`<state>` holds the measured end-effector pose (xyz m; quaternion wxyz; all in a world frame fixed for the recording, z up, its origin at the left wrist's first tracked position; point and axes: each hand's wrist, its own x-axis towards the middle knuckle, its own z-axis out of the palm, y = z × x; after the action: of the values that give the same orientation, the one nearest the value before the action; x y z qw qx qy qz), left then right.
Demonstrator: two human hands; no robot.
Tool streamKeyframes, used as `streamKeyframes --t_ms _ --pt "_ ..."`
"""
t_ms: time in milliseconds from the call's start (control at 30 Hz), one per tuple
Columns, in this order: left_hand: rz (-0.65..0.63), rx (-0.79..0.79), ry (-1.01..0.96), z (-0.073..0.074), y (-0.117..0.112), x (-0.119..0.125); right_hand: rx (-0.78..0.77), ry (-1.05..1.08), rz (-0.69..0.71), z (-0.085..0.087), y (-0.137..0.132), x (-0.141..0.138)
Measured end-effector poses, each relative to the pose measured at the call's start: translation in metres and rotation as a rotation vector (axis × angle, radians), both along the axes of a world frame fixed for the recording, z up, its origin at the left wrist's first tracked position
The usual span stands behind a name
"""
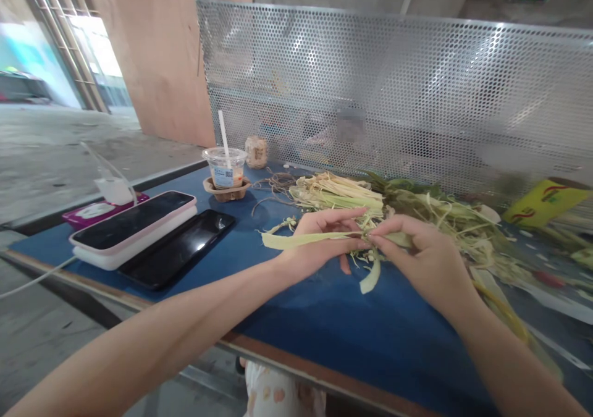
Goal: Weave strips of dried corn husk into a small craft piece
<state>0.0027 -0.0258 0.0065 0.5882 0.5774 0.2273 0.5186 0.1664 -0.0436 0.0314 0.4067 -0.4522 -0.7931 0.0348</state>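
My left hand [319, 244] and my right hand [419, 253] meet over a blue table [324, 324]. Both pinch a long pale green leaf strip [296, 239] that runs out to the left of my left hand. A second pale strip [370, 276] curls down between the hands. Just behind them lies a pile of pale yellow and green leaf strips and stalks [370, 197], spreading to the right.
At the left lie a black phone [178, 250], a pink-cased phone on a white pack [132, 225] and a pink tissue pack [92, 213]. A plastic cup with a straw [225, 168] and brown twine [273, 185] stand behind. A perforated metal screen [393, 96] closes the back.
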Motion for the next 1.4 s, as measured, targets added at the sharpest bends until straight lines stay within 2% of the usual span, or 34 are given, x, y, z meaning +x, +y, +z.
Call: streamKeyframes --t_ms 100,267,367,467,567,667,900,1067,1200,1300,1400 --pt "0.027 0.034 0.020 0.001 -0.003 0.001 0.020 -0.034 0.048 0.002 0.001 0.000" --pt "-0.005 0.082 0.017 0.001 -0.002 -0.001 0.101 -0.096 0.102 0.001 0.003 0.003" --pt "0.031 0.056 0.025 0.002 -0.001 -0.003 0.132 -0.075 0.062 -0.004 0.005 0.007" --pt "0.046 0.040 0.017 0.002 0.000 -0.004 0.031 0.023 0.049 -0.008 0.009 0.012" --pt "-0.002 0.032 0.005 0.001 0.000 -0.004 -0.128 0.023 0.220 -0.011 0.012 0.015" --pt "-0.051 -0.004 0.014 0.002 -0.002 -0.004 -0.155 0.032 0.333 -0.011 0.014 0.013" --pt "-0.085 -0.042 0.010 0.002 -0.004 -0.005 -0.102 0.032 0.245 -0.006 0.008 0.008" --pt "0.060 0.005 0.145 0.002 -0.004 -0.006 -0.183 -0.073 0.221 0.000 0.005 0.009" --pt "0.133 0.005 0.207 0.004 -0.005 -0.005 -0.167 -0.061 0.255 0.001 0.005 0.009" --pt "0.115 0.008 0.222 0.005 -0.005 -0.004 -0.188 -0.008 0.258 0.001 0.005 0.010" --pt "0.066 -0.004 0.233 0.005 -0.004 -0.004 -0.220 0.031 0.175 0.002 0.006 0.015"
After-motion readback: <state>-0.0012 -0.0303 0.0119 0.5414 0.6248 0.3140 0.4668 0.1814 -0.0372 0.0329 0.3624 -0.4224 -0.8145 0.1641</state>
